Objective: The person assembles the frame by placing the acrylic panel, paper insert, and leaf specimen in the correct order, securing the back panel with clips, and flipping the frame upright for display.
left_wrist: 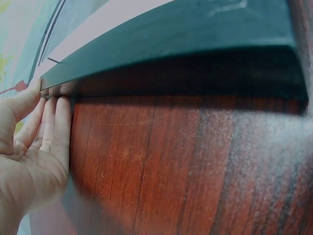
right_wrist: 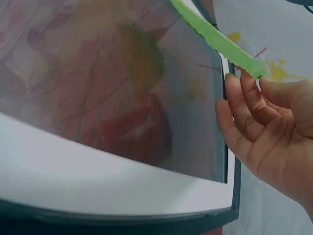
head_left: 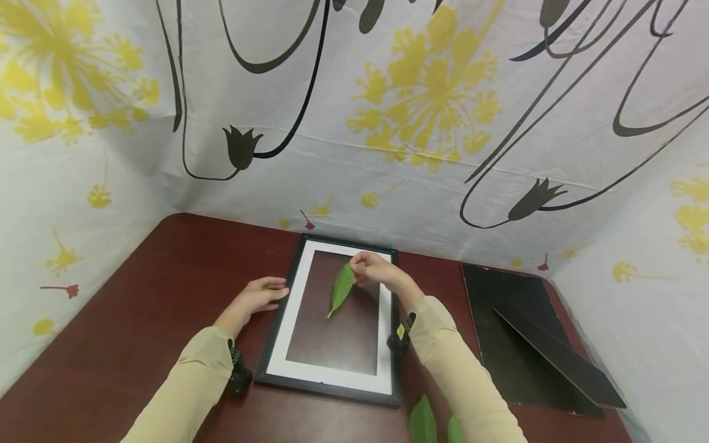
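Note:
A black-bordered picture frame (head_left: 332, 386) with a white mat lies on the dark red table. My left hand (head_left: 260, 295) is at its left side, fingers fairly straight. In the left wrist view the thumb of that hand (left_wrist: 34, 161) touches the frame's upper edge, with the fingertips against its side. My right hand (head_left: 376, 271) is over the upper right part of the frame. Thumb and fingers pinch one end of a green leaf (head_left: 342, 287), whose other end points down over the pane. In the right wrist view the leaf (right_wrist: 215, 39) appears nearly edge-on, reflected in the pane.
A black backing board (head_left: 504, 344) with a raised stand flap (head_left: 559, 357) lies to the right. More green leaves (head_left: 423, 421) are near the front edge, partly behind my right sleeve. A white patterned cloth (head_left: 343, 184) encloses the table's back and sides.

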The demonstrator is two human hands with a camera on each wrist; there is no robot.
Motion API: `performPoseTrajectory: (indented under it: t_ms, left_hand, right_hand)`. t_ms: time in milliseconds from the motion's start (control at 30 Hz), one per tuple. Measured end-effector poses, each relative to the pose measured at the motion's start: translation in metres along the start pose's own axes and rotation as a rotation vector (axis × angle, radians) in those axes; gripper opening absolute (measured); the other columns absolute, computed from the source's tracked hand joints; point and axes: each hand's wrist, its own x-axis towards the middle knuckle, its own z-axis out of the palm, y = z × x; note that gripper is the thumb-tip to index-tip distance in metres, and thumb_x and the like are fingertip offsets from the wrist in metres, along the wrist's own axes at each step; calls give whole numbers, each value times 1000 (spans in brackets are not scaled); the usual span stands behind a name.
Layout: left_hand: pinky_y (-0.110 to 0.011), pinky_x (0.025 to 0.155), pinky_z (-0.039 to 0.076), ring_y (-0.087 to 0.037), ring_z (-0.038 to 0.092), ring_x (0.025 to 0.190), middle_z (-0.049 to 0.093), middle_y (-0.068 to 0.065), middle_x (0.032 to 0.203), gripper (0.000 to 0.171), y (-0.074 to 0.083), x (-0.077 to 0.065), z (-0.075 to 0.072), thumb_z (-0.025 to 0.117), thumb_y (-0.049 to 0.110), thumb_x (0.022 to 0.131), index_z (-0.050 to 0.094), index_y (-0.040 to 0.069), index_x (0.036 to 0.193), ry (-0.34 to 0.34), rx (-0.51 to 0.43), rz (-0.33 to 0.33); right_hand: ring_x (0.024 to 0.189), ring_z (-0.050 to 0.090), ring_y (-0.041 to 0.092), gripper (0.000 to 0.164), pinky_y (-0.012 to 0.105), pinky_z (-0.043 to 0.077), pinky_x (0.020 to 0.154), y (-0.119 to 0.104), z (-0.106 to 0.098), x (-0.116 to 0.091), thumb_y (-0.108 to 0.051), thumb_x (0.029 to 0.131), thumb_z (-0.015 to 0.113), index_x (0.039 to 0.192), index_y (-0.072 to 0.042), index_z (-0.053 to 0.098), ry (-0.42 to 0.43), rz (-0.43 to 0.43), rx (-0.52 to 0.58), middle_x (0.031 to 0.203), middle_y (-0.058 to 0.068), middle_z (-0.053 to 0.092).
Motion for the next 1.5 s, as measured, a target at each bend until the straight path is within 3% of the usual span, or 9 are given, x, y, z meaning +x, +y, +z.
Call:
performPoseTrajectory:
  t_ms: [267, 400, 533, 633, 767, 867, 1000, 1233, 1500]
  left_hand:
    - [-37, 93, 50, -33, 47, 122, 45, -21, 135, 49, -6, -1, 8, 58, 17, 90, 43, 1, 133, 9, -8, -2]
    - [-37, 92, 51, -33, 48, 121, 45, -21, 135, 49, -6, 0, 9, 59, 17, 89, 43, 1, 133, 18, -16, -1]
    - [-37, 92, 51, -33, 48, 121, 46, -21, 134, 48, -4, 0, 11, 59, 18, 89, 44, 1, 132, 29, -30, -5]
    - [-38, 93, 50, -33, 48, 121, 46, -21, 133, 48, -3, 0, 12, 59, 17, 90, 44, 1, 132, 32, -34, -8]
    - [-38, 93, 50, -34, 48, 121, 46, -21, 133, 47, -2, -1, 13, 58, 16, 90, 44, 0, 132, 33, -36, -9]
    - [-38, 92, 51, -34, 48, 120, 47, -21, 132, 46, -2, -1, 14, 58, 16, 90, 45, 0, 131, 34, -42, -4]
    - [-38, 92, 51, -34, 48, 120, 47, -21, 132, 46, -3, 0, 13, 58, 16, 90, 45, 0, 131, 29, -39, 2]
    - [-37, 91, 51, -33, 49, 119, 47, -21, 132, 47, -3, 1, 10, 59, 16, 89, 45, 0, 131, 24, -47, 3]
    - [-36, 91, 51, -31, 49, 120, 46, -21, 133, 48, -3, 2, 0, 59, 18, 89, 44, 1, 132, 40, -41, -5]
  right_hand:
    - [72, 59, 15, 16, 41, 54, 78, -12, 10, 5, -5, 96, 42, 105, 8, 45, -1, -9, 33, 87, 9, 60]
    - [78, 63, 18, 18, 36, 55, 74, 0, 12, 23, -12, 96, 44, 107, 3, 48, -11, -61, -10, 96, 14, 63]
    - [75, 66, 18, 21, 32, 55, 63, 55, 3, 84, -28, 94, 50, 101, -9, 52, -35, -109, -63, 91, 9, 65]
    - [70, 66, 18, 23, 33, 55, 56, 106, -5, 139, -34, 91, 54, 97, -12, 53, -7, -87, -100, 87, 7, 65]
    - [72, 66, 20, 21, 35, 56, 57, 124, -5, 164, -31, 93, 51, 98, -11, 55, 71, -45, -183, 90, 8, 65]
    - [72, 66, 18, 16, 34, 57, 58, 116, -3, 160, -27, 93, 51, 96, -12, 57, 110, -13, -202, 88, 6, 65]
    - [67, 65, 14, 8, 30, 56, 55, 88, 3, 137, -20, 91, 54, 90, -14, 58, 162, 12, -180, 80, 2, 64]
    - [78, 65, 23, 21, 31, 55, 60, 1, 18, 63, -10, 92, 52, 110, -2, 60, 248, 114, -165, 103, 19, 65]
    - [67, 58, 12, 22, 22, 50, 55, -7, 18, 53, -10, 91, 52, 110, -2, 60, 239, 89, -133, 96, 15, 67]
